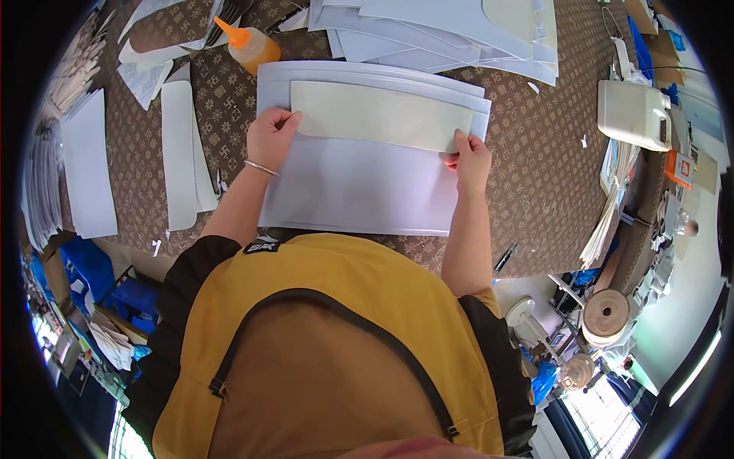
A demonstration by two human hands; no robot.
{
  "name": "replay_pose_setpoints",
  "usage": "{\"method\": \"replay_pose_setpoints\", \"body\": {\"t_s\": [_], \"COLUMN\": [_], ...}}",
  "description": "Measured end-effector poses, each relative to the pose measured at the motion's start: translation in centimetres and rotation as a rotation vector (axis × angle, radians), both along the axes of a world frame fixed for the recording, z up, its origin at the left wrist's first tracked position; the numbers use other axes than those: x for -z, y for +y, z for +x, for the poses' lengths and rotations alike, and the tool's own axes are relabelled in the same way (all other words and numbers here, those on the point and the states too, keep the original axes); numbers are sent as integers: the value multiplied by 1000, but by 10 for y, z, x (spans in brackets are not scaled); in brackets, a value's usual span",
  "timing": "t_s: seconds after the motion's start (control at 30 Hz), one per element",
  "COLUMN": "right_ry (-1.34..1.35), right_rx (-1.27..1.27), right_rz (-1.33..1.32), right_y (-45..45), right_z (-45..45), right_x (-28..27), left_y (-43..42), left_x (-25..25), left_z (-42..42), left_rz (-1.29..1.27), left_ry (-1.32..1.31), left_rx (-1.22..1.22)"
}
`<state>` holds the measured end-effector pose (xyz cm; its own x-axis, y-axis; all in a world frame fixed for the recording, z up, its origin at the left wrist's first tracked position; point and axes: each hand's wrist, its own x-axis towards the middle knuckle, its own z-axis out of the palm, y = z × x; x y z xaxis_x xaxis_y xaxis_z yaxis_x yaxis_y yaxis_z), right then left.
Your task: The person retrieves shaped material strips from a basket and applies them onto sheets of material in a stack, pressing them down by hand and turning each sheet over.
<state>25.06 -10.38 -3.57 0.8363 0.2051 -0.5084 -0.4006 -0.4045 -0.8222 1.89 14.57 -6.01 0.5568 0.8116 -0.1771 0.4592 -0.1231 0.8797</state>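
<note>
A long cream strip of card (382, 115) lies across a stack of white sheets (359, 187) in front of me. My left hand (273, 139), with a bangle on its wrist, pinches the strip's left end between thumb and fingers. At the other end, my right hand (472, 162) grips the lower right corner, thumb on top and fingers partly hidden beneath. The strip sits near the far edge of the top sheet, roughly parallel to it. Whether it touches the sheet all along, I cannot tell.
An orange-tipped squeeze bottle (251, 47) stands beyond the stack. More white sheets (443, 34) are piled at the back. Cut strips (180, 153) and stacked paper (90, 164) lie left. A white jerrycan (633, 115) is on the right, a dark pen-like tool (505, 258) near the front edge.
</note>
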Motion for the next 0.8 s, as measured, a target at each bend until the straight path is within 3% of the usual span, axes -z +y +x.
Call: {"method": "replay_pose_setpoints", "body": {"t_s": [0.3, 0.8], "right_ry": [-9, -66], "right_rx": [-28, -129], "right_rz": [-64, -184], "right_y": [2, 3], "right_z": [2, 4], "right_x": [-1, -3], "left_y": [-1, 3], "left_x": [-4, 15], "left_z": [3, 0], "left_rz": [158, 106], "left_ry": [34, 23], "left_rx": [26, 12]}}
